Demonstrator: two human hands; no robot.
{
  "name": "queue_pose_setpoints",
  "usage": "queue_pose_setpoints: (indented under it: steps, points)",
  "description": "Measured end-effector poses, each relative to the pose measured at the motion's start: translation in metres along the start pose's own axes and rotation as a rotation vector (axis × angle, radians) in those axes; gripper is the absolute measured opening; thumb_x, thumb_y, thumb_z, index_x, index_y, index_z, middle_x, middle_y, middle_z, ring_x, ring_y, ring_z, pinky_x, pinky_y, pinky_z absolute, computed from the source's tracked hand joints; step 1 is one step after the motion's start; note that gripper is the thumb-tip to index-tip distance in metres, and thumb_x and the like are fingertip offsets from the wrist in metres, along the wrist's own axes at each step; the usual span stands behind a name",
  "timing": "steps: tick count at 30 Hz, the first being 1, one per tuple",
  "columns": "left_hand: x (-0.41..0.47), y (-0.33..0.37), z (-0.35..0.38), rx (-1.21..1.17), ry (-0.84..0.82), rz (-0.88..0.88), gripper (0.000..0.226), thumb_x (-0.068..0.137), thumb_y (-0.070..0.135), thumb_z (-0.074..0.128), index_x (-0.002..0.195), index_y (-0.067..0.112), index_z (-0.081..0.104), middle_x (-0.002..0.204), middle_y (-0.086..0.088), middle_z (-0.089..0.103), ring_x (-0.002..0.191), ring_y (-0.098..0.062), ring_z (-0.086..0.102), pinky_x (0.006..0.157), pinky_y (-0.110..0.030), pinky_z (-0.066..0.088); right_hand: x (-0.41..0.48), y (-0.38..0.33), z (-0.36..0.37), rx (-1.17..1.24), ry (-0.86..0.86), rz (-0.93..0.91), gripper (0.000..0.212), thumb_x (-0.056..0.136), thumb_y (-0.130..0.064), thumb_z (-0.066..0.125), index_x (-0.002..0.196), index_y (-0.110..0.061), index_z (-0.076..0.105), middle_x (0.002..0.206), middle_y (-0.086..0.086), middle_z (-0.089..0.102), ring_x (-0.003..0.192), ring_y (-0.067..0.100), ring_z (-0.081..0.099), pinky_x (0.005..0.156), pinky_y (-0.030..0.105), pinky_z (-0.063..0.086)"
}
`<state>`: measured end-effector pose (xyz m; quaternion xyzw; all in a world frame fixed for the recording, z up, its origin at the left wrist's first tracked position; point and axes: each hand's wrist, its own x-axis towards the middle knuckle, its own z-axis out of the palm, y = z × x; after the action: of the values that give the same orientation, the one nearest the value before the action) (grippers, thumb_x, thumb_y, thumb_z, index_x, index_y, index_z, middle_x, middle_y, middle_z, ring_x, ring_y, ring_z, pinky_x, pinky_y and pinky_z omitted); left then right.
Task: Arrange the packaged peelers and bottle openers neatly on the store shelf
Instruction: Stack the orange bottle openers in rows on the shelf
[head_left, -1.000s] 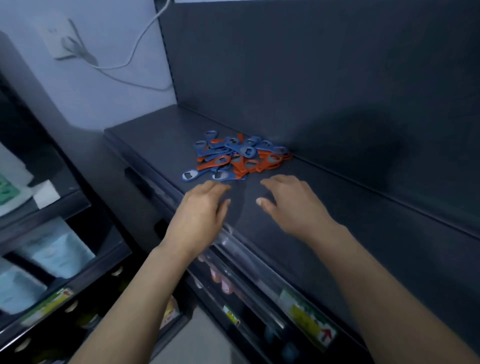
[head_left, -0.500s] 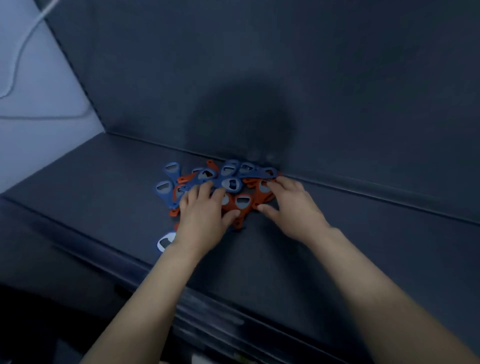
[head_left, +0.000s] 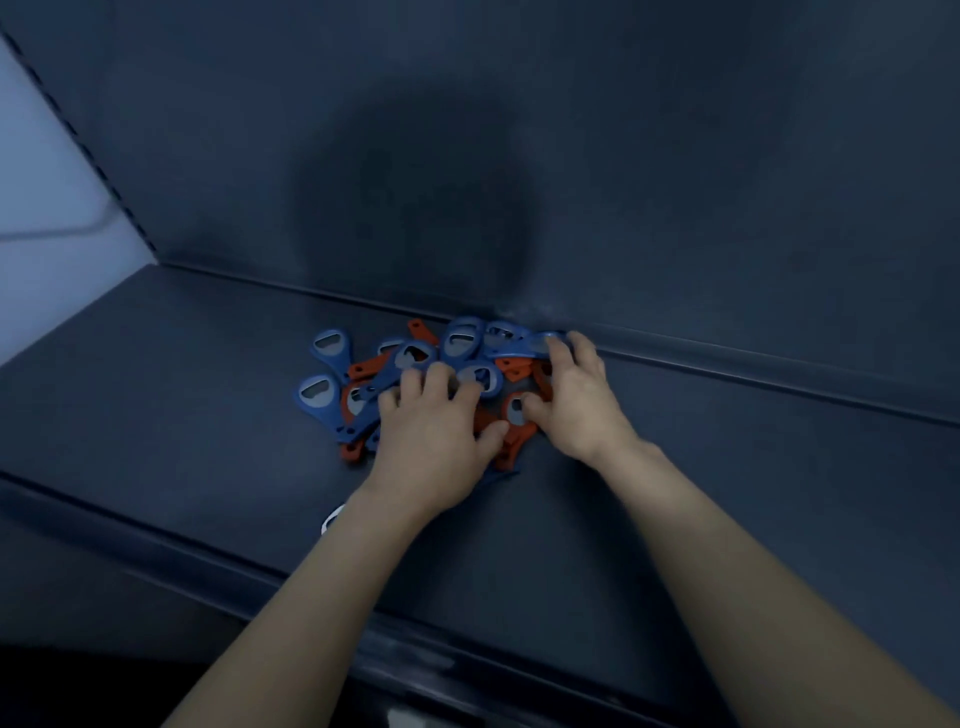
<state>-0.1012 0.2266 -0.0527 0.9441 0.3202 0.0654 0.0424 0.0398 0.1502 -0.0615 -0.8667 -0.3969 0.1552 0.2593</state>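
Item: a loose heap of blue and orange plastic bottle openers with metal-lined mouths (head_left: 467, 345), lying unsorted and overlapping on a dark grey metal store shelf (head_left: 182, 415). Position: toward the shelf's 12 o'clock side, the farthest pieces just beside the dark grey back panel (head_left: 675, 156). Two blue openers (head_left: 327, 345) lie flat at the heap's 9 o'clock edge, heads toward 12 o'clock, side by side and clear of both hands. Left hand (head_left: 431, 441): palm down over the heap's 6 o'clock portion, grip slack, fingers lightly bent with their tips resting on the openers, thumb out toward 3 o'clock touching an orange piece; nothing is lifted. Right hand (head_left: 571, 400): set against the heap's 3 o'clock edge, grip spread wide, fingertips touching a blue opener at the back near the panel, thumb reaching toward 9 o'clock onto an orange opener; it closes on none of them. A small white object (head_left: 332, 517) shows partly from under the left wrist at 7 o'clock; its kind cannot be told. Surroundings: a pale wall (head_left: 41, 182) at 9 o'clock with a blurred cable (head_left: 52, 234) across it.
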Motion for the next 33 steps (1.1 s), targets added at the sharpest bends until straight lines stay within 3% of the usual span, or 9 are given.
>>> queue_pose_setpoints:
  steps: [5, 7, 11, 16, 20, 23, 27, 30, 33]
  points:
    - [0.004, 0.020, 0.013, 0.063, -0.189, -0.085, 0.090, 0.076, 0.078, 0.035, 0.147, 0.028, 0.014, 0.147, -0.010, 0.023, 0.135, -0.035, 0.016, 0.108, -0.046, 0.017, -0.002, 0.009, -0.007, -0.019, 0.117, 0.147, 0.078, 0.081, -0.038, 0.070, 0.141, -0.009, 0.029, 0.143, 0.012, 0.028, 0.129, 0.029, 0.026, 0.108, 0.034, 0.027]
    - [0.007, 0.020, 0.014, 0.060, -0.170, -0.105, 0.077, 0.083, 0.068, 0.037, 0.147, 0.029, 0.016, 0.149, -0.011, 0.023, 0.135, -0.037, 0.016, 0.108, -0.047, 0.018, -0.001, 0.013, -0.011, -0.093, 0.105, 0.185, 0.076, 0.079, -0.043, 0.070, 0.137, -0.008, 0.036, 0.136, 0.014, 0.039, 0.125, 0.031, 0.031, 0.105, 0.035, 0.029]
    - [0.008, 0.014, 0.012, 0.064, -0.057, -0.019, 0.048, 0.091, 0.037, 0.044, 0.138, 0.029, 0.038, 0.136, -0.005, 0.041, 0.125, -0.029, 0.032, 0.100, -0.041, 0.029, 0.000, 0.014, -0.016, -0.019, 0.030, 0.130, 0.056, 0.085, -0.018, 0.065, 0.134, -0.007, 0.041, 0.131, 0.016, 0.044, 0.123, 0.031, 0.035, 0.102, 0.032, 0.032]
    - [0.006, 0.012, 0.010, 0.056, -0.038, 0.031, 0.043, 0.089, 0.020, 0.046, 0.131, 0.026, 0.046, 0.129, -0.005, 0.046, 0.118, -0.026, 0.040, 0.098, -0.038, 0.030, 0.001, 0.017, -0.017, 0.101, 0.021, 0.171, 0.047, 0.078, -0.008, 0.067, 0.122, -0.008, 0.051, 0.118, 0.012, 0.056, 0.112, 0.029, 0.052, 0.088, 0.032, 0.047]
    - [0.002, 0.006, 0.008, -0.214, -0.025, 0.038, 0.044, 0.085, 0.005, 0.050, 0.125, 0.023, 0.051, 0.127, -0.002, 0.050, 0.115, -0.026, 0.047, 0.096, -0.037, 0.036, -0.004, 0.020, -0.027, 0.144, 0.003, 0.138, 0.033, 0.079, -0.003, 0.065, 0.110, -0.009, 0.056, 0.099, 0.002, 0.058, 0.092, 0.021, 0.057, 0.070, 0.025, 0.041]
    - [-0.001, 0.006, 0.004, -0.348, -0.020, 0.013, 0.038, 0.087, 0.008, 0.056, 0.123, 0.021, 0.054, 0.121, -0.002, 0.054, 0.113, -0.025, 0.048, 0.098, -0.036, 0.037, -0.009, 0.017, -0.032, 0.150, -0.027, 0.083, 0.035, 0.080, 0.000, 0.063, 0.112, -0.012, 0.056, 0.093, -0.001, 0.053, 0.086, 0.017, 0.053, 0.071, 0.023, 0.041]
    - [-0.003, 0.004, 0.005, -0.280, -0.009, -0.017, 0.029, 0.093, 0.024, 0.053, 0.121, 0.022, 0.059, 0.113, -0.001, 0.050, 0.109, -0.022, 0.042, 0.094, -0.028, 0.026, -0.012, 0.016, -0.031, 0.128, -0.060, 0.068, 0.039, 0.076, -0.002, 0.067, 0.112, -0.011, 0.054, 0.099, 0.002, 0.058, 0.085, 0.017, 0.053, 0.069, 0.023, 0.041]
    - [-0.003, 0.006, 0.006, -0.264, 0.078, 0.008, 0.025, 0.095, 0.025, 0.049, 0.112, 0.013, 0.064, 0.100, -0.005, 0.050, 0.100, -0.024, 0.046, 0.091, -0.033, 0.033, -0.015, 0.019, -0.034, 0.201, -0.044, 0.074, 0.038, 0.073, -0.005, 0.073, 0.103, -0.017, 0.052, 0.087, -0.007, 0.054, 0.078, 0.011, 0.050, 0.062, 0.019, 0.038]
    - [-0.001, 0.017, 0.003, -0.217, 0.137, 0.051, 0.024, 0.096, 0.022, 0.046, 0.101, 0.002, 0.058, 0.097, -0.010, 0.047, 0.091, -0.028, 0.048, 0.079, -0.042, 0.043, -0.015, 0.023, -0.038, 0.202, -0.032, 0.071, 0.041, 0.074, -0.003, 0.070, 0.110, -0.015, 0.053, 0.095, -0.002, 0.057, 0.083, 0.015, 0.054, 0.067, 0.022, 0.039]
